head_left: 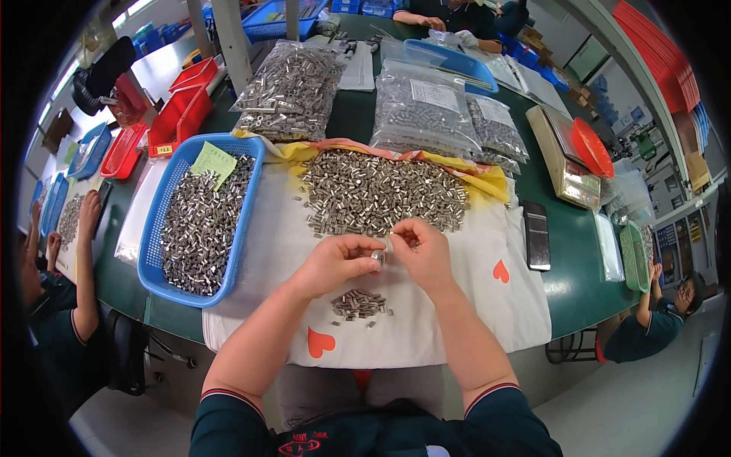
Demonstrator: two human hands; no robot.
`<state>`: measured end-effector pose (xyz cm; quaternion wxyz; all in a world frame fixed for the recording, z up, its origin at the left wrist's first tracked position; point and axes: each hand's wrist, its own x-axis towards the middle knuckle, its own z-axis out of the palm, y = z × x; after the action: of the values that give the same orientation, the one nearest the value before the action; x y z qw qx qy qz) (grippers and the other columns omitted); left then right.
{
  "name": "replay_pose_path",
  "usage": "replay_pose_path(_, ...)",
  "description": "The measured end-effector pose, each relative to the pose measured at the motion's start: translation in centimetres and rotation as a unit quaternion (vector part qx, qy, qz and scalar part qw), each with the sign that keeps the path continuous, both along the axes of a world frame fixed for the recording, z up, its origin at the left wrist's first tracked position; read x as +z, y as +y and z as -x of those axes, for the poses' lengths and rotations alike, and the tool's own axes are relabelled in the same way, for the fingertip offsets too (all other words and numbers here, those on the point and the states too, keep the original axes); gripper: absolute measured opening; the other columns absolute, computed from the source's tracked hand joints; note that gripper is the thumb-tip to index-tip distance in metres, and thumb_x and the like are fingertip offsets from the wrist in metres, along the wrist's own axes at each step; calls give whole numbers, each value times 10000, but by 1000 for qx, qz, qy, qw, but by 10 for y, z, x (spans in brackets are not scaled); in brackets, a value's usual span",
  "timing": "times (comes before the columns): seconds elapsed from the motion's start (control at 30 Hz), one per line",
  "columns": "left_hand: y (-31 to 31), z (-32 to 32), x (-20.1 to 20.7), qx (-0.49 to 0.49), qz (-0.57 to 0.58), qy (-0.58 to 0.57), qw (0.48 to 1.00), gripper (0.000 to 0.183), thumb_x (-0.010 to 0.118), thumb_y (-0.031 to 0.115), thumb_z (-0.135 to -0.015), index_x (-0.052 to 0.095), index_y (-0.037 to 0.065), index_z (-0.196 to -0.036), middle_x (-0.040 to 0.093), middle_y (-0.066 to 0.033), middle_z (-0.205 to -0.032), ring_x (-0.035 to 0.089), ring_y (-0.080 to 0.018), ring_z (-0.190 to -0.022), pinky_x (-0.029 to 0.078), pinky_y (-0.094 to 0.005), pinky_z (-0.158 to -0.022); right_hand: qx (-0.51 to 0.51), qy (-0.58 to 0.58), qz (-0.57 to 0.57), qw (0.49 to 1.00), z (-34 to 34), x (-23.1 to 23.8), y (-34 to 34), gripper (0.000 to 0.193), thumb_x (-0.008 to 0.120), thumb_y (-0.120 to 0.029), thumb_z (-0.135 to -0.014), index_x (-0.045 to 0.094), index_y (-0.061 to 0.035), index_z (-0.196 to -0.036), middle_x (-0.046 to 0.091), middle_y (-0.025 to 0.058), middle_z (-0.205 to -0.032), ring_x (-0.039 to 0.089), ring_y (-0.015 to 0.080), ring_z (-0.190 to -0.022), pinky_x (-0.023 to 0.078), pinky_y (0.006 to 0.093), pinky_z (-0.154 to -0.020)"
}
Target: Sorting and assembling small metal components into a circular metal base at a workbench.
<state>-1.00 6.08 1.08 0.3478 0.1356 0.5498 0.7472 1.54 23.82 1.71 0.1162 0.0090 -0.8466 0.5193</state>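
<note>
My left hand (pixel 333 265) is closed on a small shiny metal part (pixel 378 257) between thumb and fingers. Close beside it, my right hand (pixel 423 255) has thumb and forefinger pinched together; whatever is between them is too small to name. Both hands are over a white cloth (pixel 472 305) with red hearts, at the near edge of a large heap of small metal cylinders (pixel 384 190). A smaller pile of the same cylinders (pixel 358 305) lies on the cloth below my hands, a few of them loose at its edge.
A blue basket (pixel 148 251) of metal cylinders with a green note stands left. Behind the heap are a bag of metal parts (pixel 291 87) and another clear bag (pixel 419 107). To the right lie a phone (pixel 537 236) and a scale with a red dish (pixel 592 148). Other people work around.
</note>
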Motion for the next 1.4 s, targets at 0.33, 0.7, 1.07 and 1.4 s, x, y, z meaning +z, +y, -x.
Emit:
replay_pose_path(0.33,-14,12,-28,-2,-44,2,999,367,609,-18,-771,518,-4,-1127,601,-36,-920,575,-84,-812,477,-224,-734,107,-128,247,955,-4,-11,0,111,601,-30,-769,604,-18,-879,601,6,-786,533,69,-703,433,200,-647)
replay_pose_path(0.7,-7,12,-17,-15,-55,-3,998,378,633,-10,-755,527,-18,-1117,610,-45,-937,580,-88,-842,471,-218,-768,116,-70,67,989,-8,9,1,103,618,6,-737,599,-15,-835,585,12,-796,523,84,-742,419,223,-697)
replay_pose_path(1.07,-4,4,-19,47,71,69,994,377,678,31,-731,564,-11,-1088,607,-8,-838,544,-43,-773,460,-195,-695,78,200,-159,964,-14,1,-14,137,625,-3,-623,523,-56,-699,556,62,-705,537,251,-651,442,338,-574)
replay_pose_path(1.4,-7,5,-9,-15,64,42,997,350,657,12,-745,565,-5,-1082,600,-9,-840,549,-52,-745,466,-199,-700,142,-26,-47,988,-14,13,1,86,640,-31,-703,606,-27,-781,607,43,-733,562,139,-674,451,256,-612)
